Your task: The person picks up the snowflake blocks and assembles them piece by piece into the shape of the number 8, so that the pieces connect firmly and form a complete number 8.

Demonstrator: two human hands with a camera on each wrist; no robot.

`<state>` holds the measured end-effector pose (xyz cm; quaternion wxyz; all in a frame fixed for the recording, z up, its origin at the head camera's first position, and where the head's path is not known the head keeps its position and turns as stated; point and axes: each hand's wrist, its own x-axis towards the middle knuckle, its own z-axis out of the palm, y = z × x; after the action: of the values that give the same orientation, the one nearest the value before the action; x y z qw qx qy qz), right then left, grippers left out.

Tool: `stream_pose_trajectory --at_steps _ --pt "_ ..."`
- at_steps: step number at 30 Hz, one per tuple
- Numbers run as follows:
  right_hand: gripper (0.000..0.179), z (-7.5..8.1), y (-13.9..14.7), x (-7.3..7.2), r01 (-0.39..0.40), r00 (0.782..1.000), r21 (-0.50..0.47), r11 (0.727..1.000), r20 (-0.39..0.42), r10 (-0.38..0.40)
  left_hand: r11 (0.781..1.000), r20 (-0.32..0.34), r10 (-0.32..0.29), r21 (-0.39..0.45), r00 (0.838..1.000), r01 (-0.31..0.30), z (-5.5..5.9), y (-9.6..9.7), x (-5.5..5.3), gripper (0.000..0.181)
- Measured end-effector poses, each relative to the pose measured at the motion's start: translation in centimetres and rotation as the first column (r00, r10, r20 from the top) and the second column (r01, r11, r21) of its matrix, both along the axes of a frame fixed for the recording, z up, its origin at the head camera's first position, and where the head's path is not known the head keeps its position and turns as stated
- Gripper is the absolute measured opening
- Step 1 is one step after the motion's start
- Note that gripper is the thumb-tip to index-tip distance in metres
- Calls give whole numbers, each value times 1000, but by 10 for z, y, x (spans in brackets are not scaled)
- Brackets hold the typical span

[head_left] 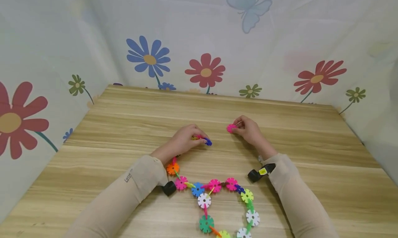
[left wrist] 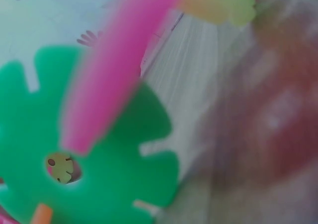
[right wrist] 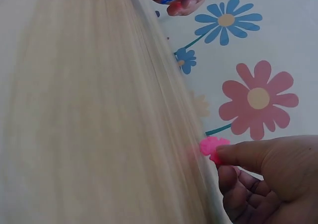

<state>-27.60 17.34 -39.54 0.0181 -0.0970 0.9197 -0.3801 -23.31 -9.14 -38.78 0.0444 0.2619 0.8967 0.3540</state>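
Observation:
In the head view my left hand pinches a blue notched snowflake disc, with a pink and a yellow disc at its fingers. My right hand holds a pink snowflake disc between thumb and fingertips, a short way to the right of the blue one. A chain of interlocked discs in many colours runs from beneath my left wrist and curves into a loop towards the front. Close up in the left wrist view are a green disc and a blurred pink disc slotted into it.
The wooden table reaches back to a white cloth printed with flowers and a butterfly. Black wrist cameras sit by both cuffs, near the chain. The loop's front part leaves the head view at the bottom.

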Motion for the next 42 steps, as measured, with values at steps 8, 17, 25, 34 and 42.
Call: stream_pose_trajectory --at_steps 8,17,25,34,42 --pt "21 11 -5 12 -40 988 -176 984 137 65 1000 -24 23 -6 999 -23 -2 -2 0 17" --pt "24 15 -23 37 -155 915 -437 886 275 296 998 -26 56 1 998 -56 -2 -2 0 16" --pt "15 14 -27 44 -233 863 -459 858 310 400 998 -60 62 17 996 -61 -2 0 0 15" --pt "17 11 -27 45 -291 825 -456 841 326 462 998 -66 58 23 996 -57 -1 2 3 14" --pt "16 9 -32 45 -292 827 -469 834 314 466 999 -87 22 45 996 -18 -2 4 5 14"
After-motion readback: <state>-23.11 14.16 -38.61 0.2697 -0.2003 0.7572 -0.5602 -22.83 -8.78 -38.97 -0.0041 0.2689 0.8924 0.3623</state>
